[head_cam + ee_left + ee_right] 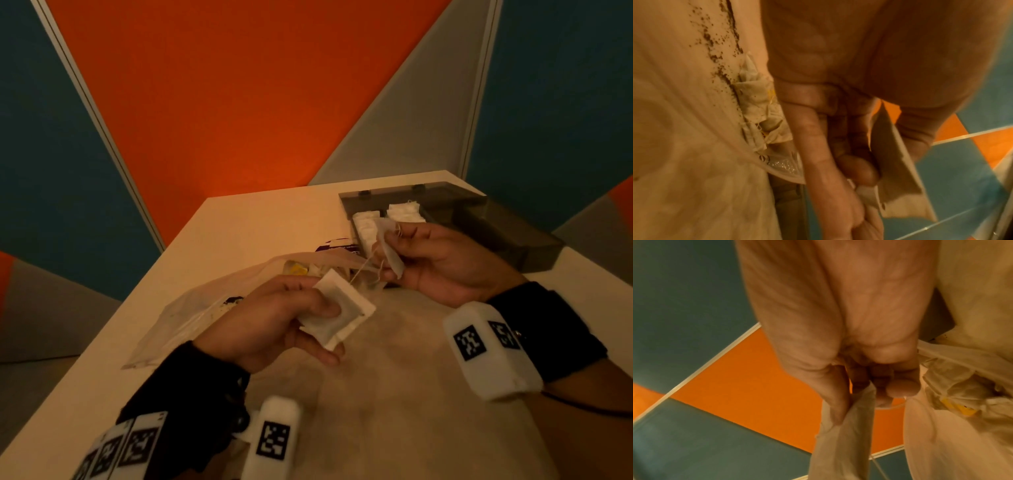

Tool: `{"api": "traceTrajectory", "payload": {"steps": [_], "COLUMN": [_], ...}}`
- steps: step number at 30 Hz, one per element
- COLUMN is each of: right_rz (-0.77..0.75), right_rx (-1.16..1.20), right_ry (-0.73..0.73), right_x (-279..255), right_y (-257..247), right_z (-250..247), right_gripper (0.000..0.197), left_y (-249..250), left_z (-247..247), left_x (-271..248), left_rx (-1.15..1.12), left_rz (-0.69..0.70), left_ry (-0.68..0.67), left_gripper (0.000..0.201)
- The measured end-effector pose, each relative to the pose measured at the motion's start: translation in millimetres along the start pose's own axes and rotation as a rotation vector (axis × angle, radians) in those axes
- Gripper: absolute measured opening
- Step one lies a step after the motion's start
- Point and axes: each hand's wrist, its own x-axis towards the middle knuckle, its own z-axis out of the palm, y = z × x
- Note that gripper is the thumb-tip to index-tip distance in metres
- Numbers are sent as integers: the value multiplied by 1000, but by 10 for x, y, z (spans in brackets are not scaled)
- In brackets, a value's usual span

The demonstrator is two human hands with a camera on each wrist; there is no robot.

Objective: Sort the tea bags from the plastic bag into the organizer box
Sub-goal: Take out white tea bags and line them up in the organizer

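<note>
- Toward the left edge of the table (260,219): clear plastic bag (191,308) lying flat, mouth turned to the middle, loose tea grains inside and a crumpled heap of tea bags (758,104) with a yellow tag bunched at the mouth.
- Above the bag's mouth, left of centre: left hand (274,318) curled round a small stack of tea bags (337,310), thumb pressed on the top face, fingers underneath; clear of the table.
- Between the two hands: thin strings (363,269) running from the stack across to the right, looking tangled together.
- Right of centre, just before the box: right hand (442,260) pinching a single tea bag (388,246) by its edge between thumb and fingers, bag hanging edge-on.
- Near the far right corner of the table: dark organizer box (486,219) with lid thrown back, two compartments already packed with white tea bags (368,224), standing on edge.
- Step in hand, by the look of it: separating one bag from the stack held at left, prior to placing.
- Next move calls for: freeing the strings gently, since thin paper may tear and spill; then carrying the single bag over the box and slipping it upright into a compartment with room left.
</note>
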Motion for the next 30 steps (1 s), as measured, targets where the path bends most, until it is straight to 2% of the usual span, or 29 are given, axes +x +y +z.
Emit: {"api": "traceTrajectory", "payload": {"steps": [4,8,11,13,14,15,17,21,23,25,28,30], "right_rz": [35,17,-28,-54,-69,-74,-42,61,105,130,125,117], "right_rx": [-28,-130,-425,-658,-702,-717,-701,-583,-665,-808,-943,-967], "right_ry": [82,252,490,648,675,665,548,148,21,-13,56,81], "right_x": [59,124,150,137,120,103,62,-23,-37,-14,35,55], "right_y": [-26,-56,-47,-39,-40,-45,-75,-102,-42,60,185,222], "right_z": [-108,-227,-321,-351,-348,-334,-276,-112,-20,35,72,64], "right_gripper": [38,26,20,14,11,9,6,19,13,9,10,14], "left_y": [9,-24,-40,-52,-67,-88,-140,-237,-267,-284,-254,-241], "left_z": [-56,-81,-82,-61,-46,-32,-13,-6,2,13,36,29], "left_x": [-23,-23,-24,-7,10,30,77,136,145,163,174,173], "left_rx": [-84,-158,-177,-148,-117,-82,-28,-7,-12,-34,-138,-182], "left_rz": [5,-15,-65,-113,-126,-135,-151,-139,-125,-122,-108,-109], "left_ry": [-82,-102,-92,-35,6,43,88,126,122,128,160,163], "left_gripper": [27,27,26,19,14,9,11,15,18,21,27,39]}}
